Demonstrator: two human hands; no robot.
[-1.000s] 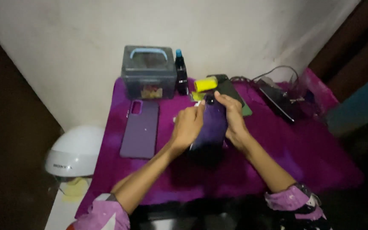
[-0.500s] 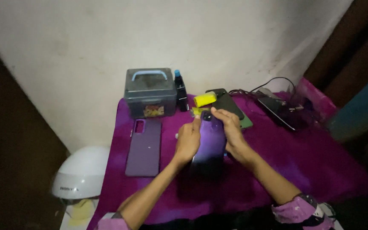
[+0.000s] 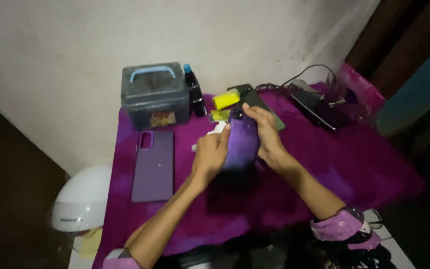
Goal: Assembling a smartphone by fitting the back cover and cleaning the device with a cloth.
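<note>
Your two hands meet over the middle of a bench [image 3: 374, 169] draped in a magenta cloth, holding a purple phone [image 3: 241, 142] between them, its back side up and its camera corner pointing away from you. Your left hand [image 3: 210, 154] is curled against the phone's left edge, gripping it, with a scrap of white material [image 3: 218, 128] showing just above the knuckles; whether the hand holds that scrap cannot be told. Your right hand [image 3: 267, 137] is wrapped over the phone's top and right edge, fingers closed on it. The phone is lifted slightly off the cloth, tilted toward you.

To the left, well apart from your hands, a purple phone case [image 3: 154, 167] lies flat on the cloth, its camera cut-out at the far end. Behind it stands a grey storage box [image 3: 154, 97] with a light blue handle, and just beside the box a small dark bottle [image 3: 194, 92] with a blue cap stands upright. A yellow cylinder [image 3: 226, 99] rests near the far edge, touching a dark flat phone [image 3: 262, 107] that runs behind your right hand. Black cables and a dark device [image 3: 317, 107] lie at the far right. A white helmet [image 3: 78, 199] sits below the bench's left edge.
</note>
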